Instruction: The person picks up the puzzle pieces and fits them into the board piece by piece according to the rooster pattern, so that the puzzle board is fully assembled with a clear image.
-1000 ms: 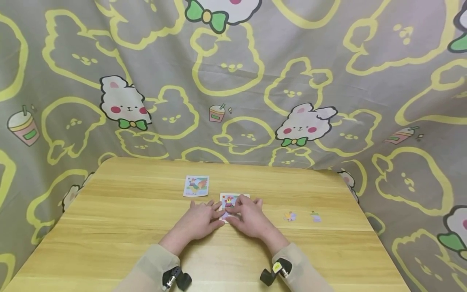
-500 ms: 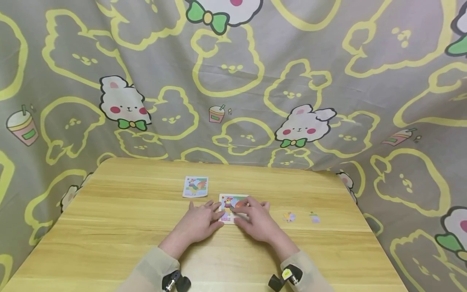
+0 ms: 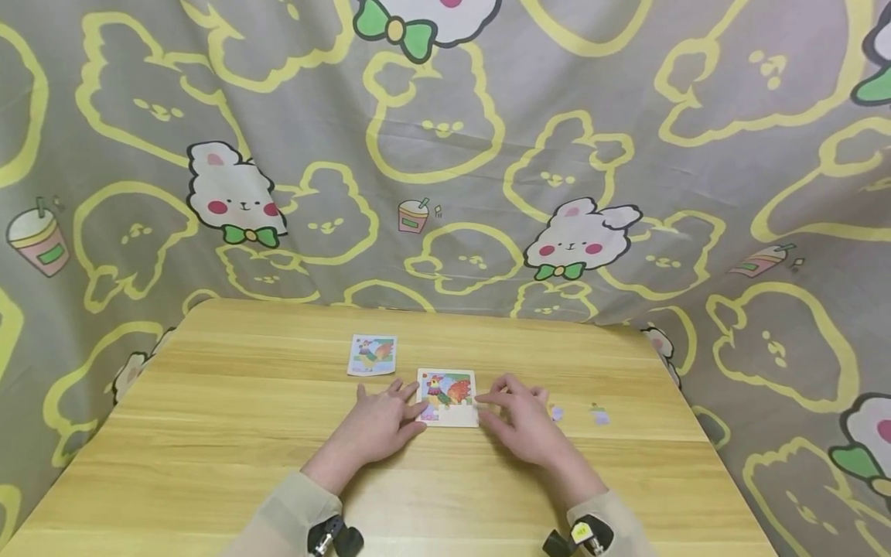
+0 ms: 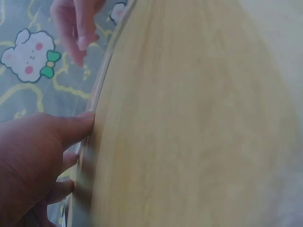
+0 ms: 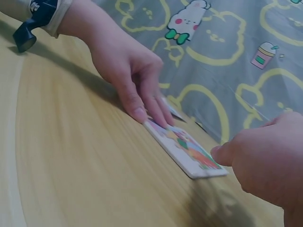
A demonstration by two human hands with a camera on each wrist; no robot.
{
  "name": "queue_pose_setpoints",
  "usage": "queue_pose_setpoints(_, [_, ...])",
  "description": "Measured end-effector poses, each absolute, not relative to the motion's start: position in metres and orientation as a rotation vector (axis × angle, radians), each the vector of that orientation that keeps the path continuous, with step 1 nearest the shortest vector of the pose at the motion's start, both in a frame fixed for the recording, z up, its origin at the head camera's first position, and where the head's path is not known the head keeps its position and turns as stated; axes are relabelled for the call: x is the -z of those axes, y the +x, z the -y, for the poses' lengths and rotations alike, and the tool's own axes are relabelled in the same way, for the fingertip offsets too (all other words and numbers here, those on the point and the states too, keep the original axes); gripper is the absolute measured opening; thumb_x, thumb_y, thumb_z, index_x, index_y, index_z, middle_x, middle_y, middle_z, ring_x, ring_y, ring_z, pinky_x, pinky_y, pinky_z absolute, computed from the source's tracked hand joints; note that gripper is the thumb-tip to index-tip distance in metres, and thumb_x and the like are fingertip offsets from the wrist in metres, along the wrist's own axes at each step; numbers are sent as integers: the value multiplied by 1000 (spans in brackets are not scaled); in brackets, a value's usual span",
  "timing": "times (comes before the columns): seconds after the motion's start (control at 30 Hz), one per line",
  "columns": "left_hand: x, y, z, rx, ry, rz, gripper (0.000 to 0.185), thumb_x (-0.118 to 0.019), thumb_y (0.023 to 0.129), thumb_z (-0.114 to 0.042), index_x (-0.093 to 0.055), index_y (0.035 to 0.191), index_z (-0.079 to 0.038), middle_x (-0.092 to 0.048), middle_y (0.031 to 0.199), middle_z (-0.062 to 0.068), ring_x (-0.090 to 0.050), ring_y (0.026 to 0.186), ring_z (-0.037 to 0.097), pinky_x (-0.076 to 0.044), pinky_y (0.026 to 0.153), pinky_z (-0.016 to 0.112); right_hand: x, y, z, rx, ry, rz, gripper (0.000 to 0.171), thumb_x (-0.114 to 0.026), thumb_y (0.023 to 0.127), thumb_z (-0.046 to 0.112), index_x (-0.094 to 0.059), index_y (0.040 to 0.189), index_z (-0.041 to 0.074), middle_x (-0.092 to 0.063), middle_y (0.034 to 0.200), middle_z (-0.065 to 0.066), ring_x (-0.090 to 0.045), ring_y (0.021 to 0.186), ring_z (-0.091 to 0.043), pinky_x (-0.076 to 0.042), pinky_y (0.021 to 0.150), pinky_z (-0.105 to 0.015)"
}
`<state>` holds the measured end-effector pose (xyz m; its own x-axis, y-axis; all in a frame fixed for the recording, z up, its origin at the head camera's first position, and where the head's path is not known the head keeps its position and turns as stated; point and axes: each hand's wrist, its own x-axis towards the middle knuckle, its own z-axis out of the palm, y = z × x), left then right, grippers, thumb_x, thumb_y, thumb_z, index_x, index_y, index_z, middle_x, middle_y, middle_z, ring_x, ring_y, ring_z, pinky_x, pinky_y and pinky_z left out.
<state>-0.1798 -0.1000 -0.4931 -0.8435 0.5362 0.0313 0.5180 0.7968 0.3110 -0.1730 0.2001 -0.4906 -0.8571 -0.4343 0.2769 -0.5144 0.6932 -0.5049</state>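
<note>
A small jigsaw board lies flat in front of me, its rooster picture filling the upper part. White backing shows along the bottom right. My left hand rests at the board's left edge with fingers extended; in the right wrist view its fingertips press on the board's end. My right hand hovers by the right edge, fingers loosely bent, nothing seen between them. In the left wrist view, the board is mostly hidden behind the table surface. Two loose jigsaw pieces lie to the right, one partly behind my right hand, the other farther out.
Behind the board, to the left, lies a picture card with the same rooster in paler colours. The wooden table ends at a grey patterned curtain at the back and sides.
My right hand has moved from over the board to its right edge, uncovering the rooster picture, and now partly covers the nearer loose piece. The left hand stays in place.
</note>
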Motion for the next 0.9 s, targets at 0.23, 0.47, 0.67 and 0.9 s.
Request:
queue_pose_setpoints(0.23, [492,-182,99,-480,858,-2917,43,-66,104,-44,-71,141,-23,-52,159,11,-43,148,41,-25,100,90,488,-170,-228,-897,756,2719,27,-78,98,15,-78,124,9,-58,114,4,-59,90,-19,-21,88,-47])
queue_pose_setpoints(0.47, [493,-183,98,-508,840,-2905,42,-66,104,-43,-72,140,-22,-51,159,10,-42,149,42,-23,100,90,485,-166,-256,-899,678,2739,28,-76,99,14,-76,126,5,-63,113,-1,-57,84,-14,-21,84,-45])
queue_pose_setpoints(0.67, [493,-182,99,-524,815,-2891,40,-68,104,-42,-73,138,-21,-51,159,10,-40,149,42,-21,101,91,491,-164,-276,-900,642,2763,34,-78,97,12,-73,130,4,-65,116,-4,-58,85,-13,-23,87,-49])
queue_pose_setpoints(0.9, [495,-182,99,-533,819,-2889,40,-67,104,-42,-74,138,-21,-50,159,9,-39,149,42,-20,100,91,494,-160,-296,-947,584,2814,42,-83,92,14,-71,132,4,-65,120,-4,-64,101,-24,-22,89,-48])
